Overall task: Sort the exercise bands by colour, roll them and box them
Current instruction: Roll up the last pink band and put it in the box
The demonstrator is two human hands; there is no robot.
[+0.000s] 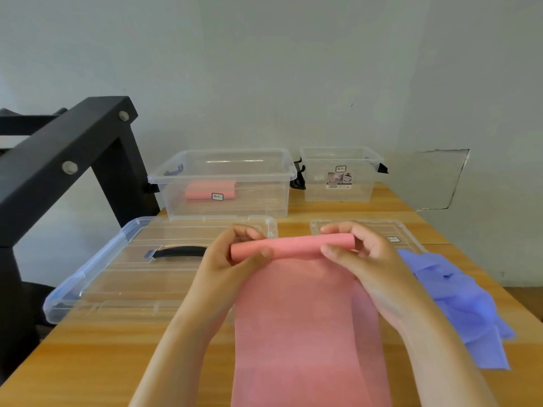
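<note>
Both hands, left [235, 254] and right [355, 251], pinch the started roll at the far end of a pink band [293, 318] lying flat on the surface [102, 348]. Rolling is under way; next, probably keep winding evenly toward the body, then box it beside the pink roll [210, 190] in the large box [223, 183].

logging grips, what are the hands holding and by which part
The pink band, by its rolled end: left hand pinches the roll's left end, right hand its right end.

Both forearms forward, roughly parallel. Left hand [232, 254] and right hand [364, 257] each pinch an end of the pink band [293, 246]: thumbs on near side, fingers curled over, right fingertips probably tucked behind.
</note>
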